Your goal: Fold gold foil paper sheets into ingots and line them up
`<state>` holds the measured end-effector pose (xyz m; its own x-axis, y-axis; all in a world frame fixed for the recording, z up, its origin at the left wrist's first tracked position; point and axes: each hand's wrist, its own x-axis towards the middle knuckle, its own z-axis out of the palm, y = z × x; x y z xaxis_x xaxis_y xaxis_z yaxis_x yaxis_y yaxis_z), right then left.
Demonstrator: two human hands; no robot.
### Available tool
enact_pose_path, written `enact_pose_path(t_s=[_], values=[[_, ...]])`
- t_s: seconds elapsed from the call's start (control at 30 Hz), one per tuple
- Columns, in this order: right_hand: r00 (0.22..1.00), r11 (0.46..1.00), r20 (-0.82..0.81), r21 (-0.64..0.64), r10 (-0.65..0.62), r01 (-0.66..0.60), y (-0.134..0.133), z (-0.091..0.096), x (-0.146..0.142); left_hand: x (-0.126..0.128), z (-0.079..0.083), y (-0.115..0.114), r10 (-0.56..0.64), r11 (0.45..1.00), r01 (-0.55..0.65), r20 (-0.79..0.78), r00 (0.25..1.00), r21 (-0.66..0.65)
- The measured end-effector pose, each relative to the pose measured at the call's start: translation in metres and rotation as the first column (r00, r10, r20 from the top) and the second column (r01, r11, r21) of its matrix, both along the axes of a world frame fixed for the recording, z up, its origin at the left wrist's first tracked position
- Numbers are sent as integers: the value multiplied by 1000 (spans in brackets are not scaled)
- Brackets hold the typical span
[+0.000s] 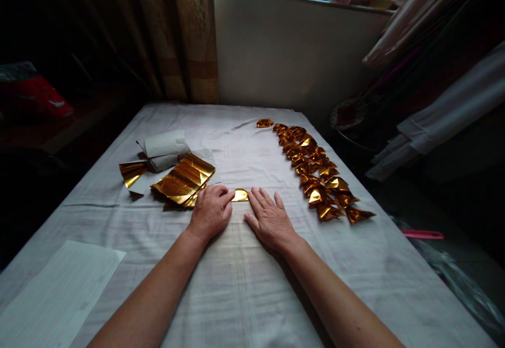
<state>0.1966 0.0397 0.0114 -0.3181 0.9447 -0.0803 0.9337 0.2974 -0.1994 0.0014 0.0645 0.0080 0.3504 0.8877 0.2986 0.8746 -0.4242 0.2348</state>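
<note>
A small folded piece of gold foil paper (240,195) lies flat on the table between my hands. My left hand (211,208) is closed, its fingers curled, with the thumb and index finger at the paper's left end. My right hand (270,219) lies flat and open, palm down, its fingertips touching the right end. Just left of my left hand is a stack of gold foil sheets (183,179). On the right, several folded gold foil ingots (311,171) stand in rows running away from me. One single ingot (264,123) sits apart at the far end.
The table (221,295) is covered by a pale cloth. Crumpled white paper (165,148) and a loose gold foil piece (133,171) lie behind the stack. A white sheet (59,295) is at the near left. Hanging clothes (453,111) and a pink handle (423,234) are beyond the right edge.
</note>
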Motion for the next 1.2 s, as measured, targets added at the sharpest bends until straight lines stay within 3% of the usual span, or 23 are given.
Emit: enact_pose_path(t_s=[0.2,0.6,0.73,1.0,1.2], values=[[999,999,-27,33,17,-16,1,-6,0,3,-4,-5,-220,976,217,-115,969,-32],[998,997,-57,74,15,-11,0,-4,0,-1,-11,-21,-85,996,78,-144,986,-49],[997,997,-71,72,21,-16,-7,-3,1,-6,-7,-33,-109,994,109,-134,985,-14],[996,988,-89,155,30,-16,-50,-8,8,-9,-3,-71,-169,985,166,-67,983,-45],[992,972,-112,236,49,-21,-48,-4,1,-10,-1,-75,-192,981,191,-68,979,-15]])
